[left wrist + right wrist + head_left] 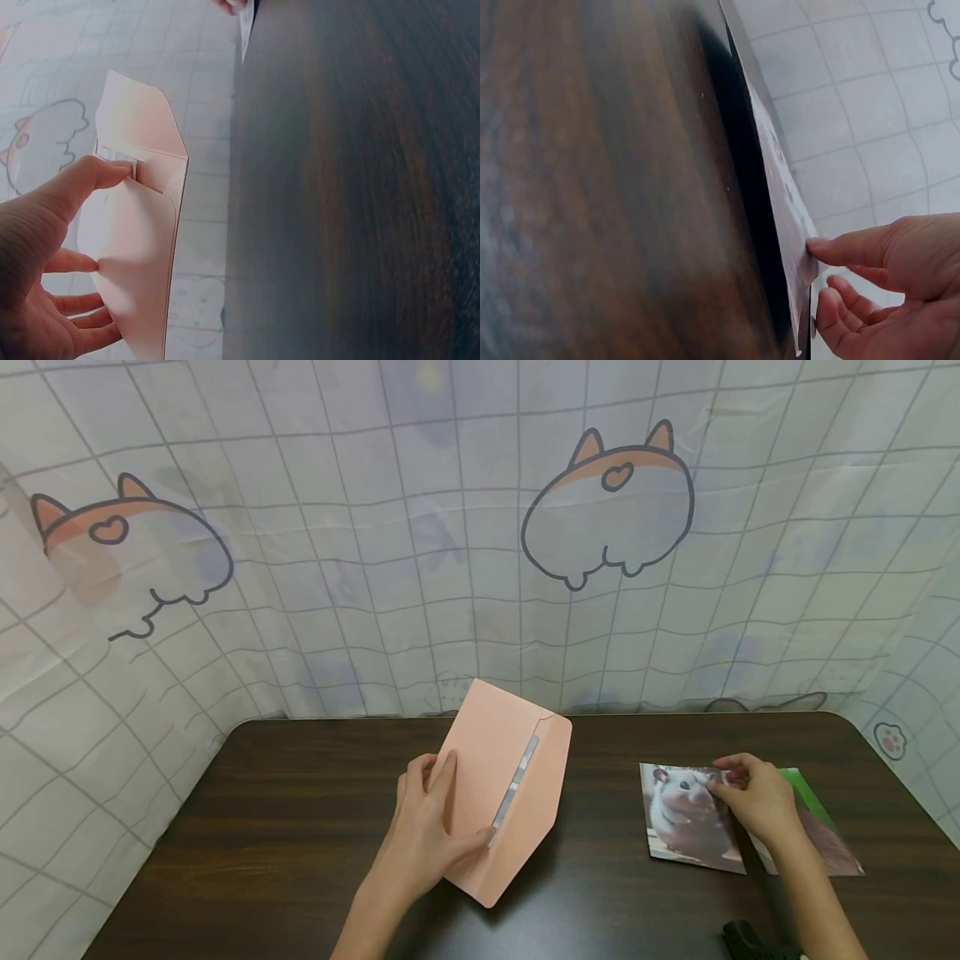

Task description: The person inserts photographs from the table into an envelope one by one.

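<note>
My left hand [423, 831] grips a pink envelope [480, 735] raised over the table. The envelope's pointed flap [142, 112] stands open. A strip of a printed card [513, 789] shows inside the envelope's mouth, with the left thumb [112, 174] lying against it. Over on the right, my right hand [761, 797] pinches the edge of a hamster picture [686, 818] between thumb and fingers. Seen from the right wrist, the picture [780, 195] is edge-on and tilted. A second picture with a green corner [810, 797] lies partly hidden under the right hand and forearm.
The dark wooden table [285, 827] ends at the back against a gridded cloth [360, 593] with cartoon animals. A black strap-like object [750, 939] is near the right forearm, at the bottom of the head view.
</note>
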Motion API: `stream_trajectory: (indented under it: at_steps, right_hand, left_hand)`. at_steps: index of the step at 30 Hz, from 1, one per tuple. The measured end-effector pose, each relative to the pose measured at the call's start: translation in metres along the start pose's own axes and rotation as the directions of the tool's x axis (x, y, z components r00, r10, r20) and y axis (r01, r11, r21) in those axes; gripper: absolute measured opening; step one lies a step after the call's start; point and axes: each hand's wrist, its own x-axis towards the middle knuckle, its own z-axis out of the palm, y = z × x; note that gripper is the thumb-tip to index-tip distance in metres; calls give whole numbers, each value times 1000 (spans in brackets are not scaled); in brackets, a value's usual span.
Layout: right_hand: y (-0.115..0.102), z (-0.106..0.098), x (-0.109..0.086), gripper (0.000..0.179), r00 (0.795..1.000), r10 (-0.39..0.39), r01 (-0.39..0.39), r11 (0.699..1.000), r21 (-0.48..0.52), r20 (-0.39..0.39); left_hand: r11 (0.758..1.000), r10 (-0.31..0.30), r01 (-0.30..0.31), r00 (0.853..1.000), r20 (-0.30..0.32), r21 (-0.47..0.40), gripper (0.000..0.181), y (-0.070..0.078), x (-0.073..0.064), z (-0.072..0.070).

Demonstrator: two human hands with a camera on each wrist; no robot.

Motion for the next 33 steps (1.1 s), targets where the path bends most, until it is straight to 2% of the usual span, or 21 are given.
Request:
stream_trajectory:
  at_steps: [8,17,23,33]
  right_hand:
    - [-3,0,-3,31,999,3,1,998,63,-51]
    - [-7,-7,-4,31,999,-12,16,995,97,-48]
    - [-13,-10,-7,28,998,-28,33,994,105,-49]
    - [-20,-9,-5,22,998,-57,63,981,181,-38]
  left_hand:
    - [1000,-8,8,1000,2,-5,94,-1,-1,-1]
    - [1000,-13,13,1000,1,-3,94,-1,-1,-1]
    - [1000,10,-10,1000,-23,13,93,-1,-1,-4]
    - [1000,3,-2,1000,-27,9,94,-5,0,-6]
